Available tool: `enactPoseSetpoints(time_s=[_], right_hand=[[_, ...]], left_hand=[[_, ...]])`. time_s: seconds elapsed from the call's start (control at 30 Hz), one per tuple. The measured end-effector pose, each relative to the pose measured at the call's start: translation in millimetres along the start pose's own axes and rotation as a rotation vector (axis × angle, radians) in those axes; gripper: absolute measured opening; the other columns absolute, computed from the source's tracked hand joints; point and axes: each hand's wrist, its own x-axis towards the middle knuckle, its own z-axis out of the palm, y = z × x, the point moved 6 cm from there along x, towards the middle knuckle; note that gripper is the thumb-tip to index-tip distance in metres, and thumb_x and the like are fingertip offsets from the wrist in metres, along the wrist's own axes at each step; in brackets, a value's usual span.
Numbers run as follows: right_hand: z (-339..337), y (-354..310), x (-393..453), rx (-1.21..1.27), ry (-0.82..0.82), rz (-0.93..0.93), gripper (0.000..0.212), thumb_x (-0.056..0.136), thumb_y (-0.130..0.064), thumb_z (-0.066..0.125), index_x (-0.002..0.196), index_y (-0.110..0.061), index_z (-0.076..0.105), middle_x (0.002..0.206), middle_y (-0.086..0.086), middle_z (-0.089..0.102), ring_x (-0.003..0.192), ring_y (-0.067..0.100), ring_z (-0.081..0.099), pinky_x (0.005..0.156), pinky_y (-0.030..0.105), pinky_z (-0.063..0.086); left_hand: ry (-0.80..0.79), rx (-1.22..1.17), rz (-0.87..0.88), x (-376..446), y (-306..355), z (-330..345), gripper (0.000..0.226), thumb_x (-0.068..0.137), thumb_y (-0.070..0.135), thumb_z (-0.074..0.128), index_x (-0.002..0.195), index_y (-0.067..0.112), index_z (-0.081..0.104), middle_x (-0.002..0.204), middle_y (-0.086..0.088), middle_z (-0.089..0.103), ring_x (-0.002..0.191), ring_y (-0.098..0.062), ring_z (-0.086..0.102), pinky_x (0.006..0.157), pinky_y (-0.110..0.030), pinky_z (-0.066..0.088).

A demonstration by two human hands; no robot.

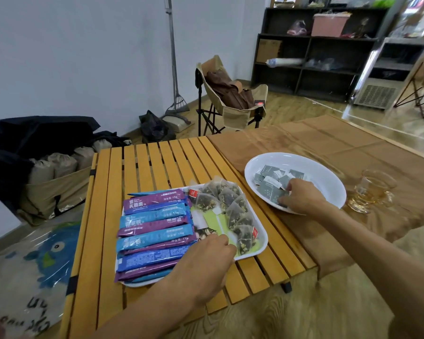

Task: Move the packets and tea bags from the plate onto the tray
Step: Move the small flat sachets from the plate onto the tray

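Note:
A white tray (261,243) lies on the slatted wooden table. Its left half carries a stack of blue and purple stick packets (154,231); its right half carries several pyramid tea bags (230,204). To the right, a white plate (328,177) holds several grey-green square packets (272,179). My right hand (301,196) is inside the plate's near side, fingers curled onto a grey-green packet there. My left hand (206,263) rests over the tray's near edge, fingertips bent down by the tea bags; I cannot see anything held in it.
A glass cup of amber tea (367,192) stands right of the plate on a brown cloth (340,140). The slatted table (157,162) stretches behind the tray. A folding chair (230,99) and a dark shelf (316,52) stand beyond.

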Motion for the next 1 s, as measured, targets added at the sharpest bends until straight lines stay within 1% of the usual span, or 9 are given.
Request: enactPoseSetpoints(time_s=[0.17, 0.27, 0.37, 0.47, 0.57, 0.7, 0.83, 0.9, 1.0], right_hand=[[-15.7, -0.7, -2.6, 0.087, -0.034, -0.065, 0.008, 0.082, -0.018, 0.072, 0.085, -0.011, 0.070, 0.075, 0.002, 0.061, 0.072, 0.019, 0.055, 0.057, 0.027, 0.038], [-30.3, -30.7, -20.8, 0.200, 0.000, -0.238, 0.021, 0.083, -0.026, 0.076, 0.070, -0.017, 0.062, 0.066, -0.002, 0.055, 0.062, 0.013, 0.049, 0.053, 0.027, 0.030], [-32.1, -73.1, -50.3, 0.284, -0.053, -0.430, 0.021, 0.083, -0.029, 0.076, 0.069, -0.023, 0.061, 0.065, -0.005, 0.059, 0.061, 0.008, 0.052, 0.055, 0.026, 0.035], [-17.4, -103.9, -72.1, 0.372, -0.179, -0.537, 0.014, 0.084, -0.029, 0.075, 0.079, -0.021, 0.066, 0.075, 0.000, 0.070, 0.070, 0.011, 0.068, 0.060, 0.029, 0.053], [-7.0, -118.0, -80.9, 0.377, -0.205, -0.604, 0.016, 0.083, -0.028, 0.077, 0.081, -0.015, 0.067, 0.077, 0.007, 0.069, 0.072, 0.022, 0.068, 0.066, 0.039, 0.054], [-10.6, -102.7, -63.0, 0.455, -0.264, -0.554, 0.010, 0.086, -0.024, 0.075, 0.086, -0.015, 0.073, 0.080, 0.007, 0.072, 0.077, 0.021, 0.069, 0.071, 0.034, 0.056], [-23.9, -55.1, -16.8, 0.387, -0.004, -0.342, 0.014, 0.089, -0.015, 0.064, 0.081, -0.008, 0.072, 0.078, 0.005, 0.071, 0.071, 0.016, 0.062, 0.065, 0.028, 0.048], [-21.6, -36.0, -1.2, 0.282, 0.088, -0.237, 0.015, 0.089, -0.011, 0.058, 0.085, -0.006, 0.072, 0.083, 0.007, 0.071, 0.078, 0.021, 0.061, 0.065, 0.028, 0.046], [-11.8, -21.8, 12.9, 0.172, 0.127, -0.176, 0.018, 0.090, -0.012, 0.056, 0.098, -0.009, 0.072, 0.099, 0.005, 0.072, 0.093, 0.025, 0.063, 0.079, 0.033, 0.050]], left_hand=[[-0.063, -0.084, -0.027, 10.2, -15.0, -4.6, 0.029, 0.102, 0.041, 0.039, 0.096, 0.021, 0.059, 0.096, 0.006, 0.055, 0.091, -0.011, 0.052, 0.083, -0.030, 0.047], [0.053, -0.181, -0.075, 16.6, -27.7, -21.7, 0.028, 0.101, 0.037, 0.044, 0.091, 0.020, 0.064, 0.086, 0.007, 0.057, 0.080, -0.009, 0.053, 0.075, -0.029, 0.048], [0.250, -0.327, -0.141, 25.2, -39.4, -48.4, 0.020, 0.099, 0.033, 0.051, 0.094, 0.021, 0.065, 0.084, 0.012, 0.060, 0.077, -0.003, 0.055, 0.070, -0.023, 0.047], [0.334, -0.509, -0.190, 32.1, -45.4, -59.4, 0.009, 0.098, 0.030, 0.055, 0.105, 0.027, 0.060, 0.089, 0.016, 0.062, 0.085, 0.004, 0.058, 0.069, -0.014, 0.048], [0.371, -0.592, -0.223, 35.9, -45.4, -57.8, 0.005, 0.098, 0.023, 0.056, 0.100, 0.026, 0.059, 0.083, 0.010, 0.065, 0.079, -0.004, 0.060, 0.066, -0.024, 0.049], [0.410, -0.516, -0.308, 41.5, -63.8, -58.6, 0.013, 0.099, 0.020, 0.053, 0.093, 0.025, 0.063, 0.079, 0.009, 0.063, 0.075, -0.010, 0.057, 0.063, -0.028, 0.044], [0.296, -0.183, -0.339, 55.9, -83.1, -49.2, 0.016, 0.100, 0.025, 0.051, 0.103, 0.026, 0.067, 0.091, 0.005, 0.066, 0.092, -0.016, 0.048, 0.091, -0.040, 0.038], [0.226, -0.089, -0.324, 60.8, -85.2, -40.3, 0.017, 0.099, 0.029, 0.051, 0.106, 0.030, 0.066, 0.097, 0.003, 0.062, 0.098, -0.017, 0.047, 0.094, -0.039, 0.035], [0.183, 0.052, -0.279, 62.5, -80.9, -33.8, 0.018, 0.098, 0.032, 0.051, 0.110, 0.030, 0.065, 0.099, 0.004, 0.060, 0.102, -0.017, 0.044, 0.094, -0.038, 0.034]])
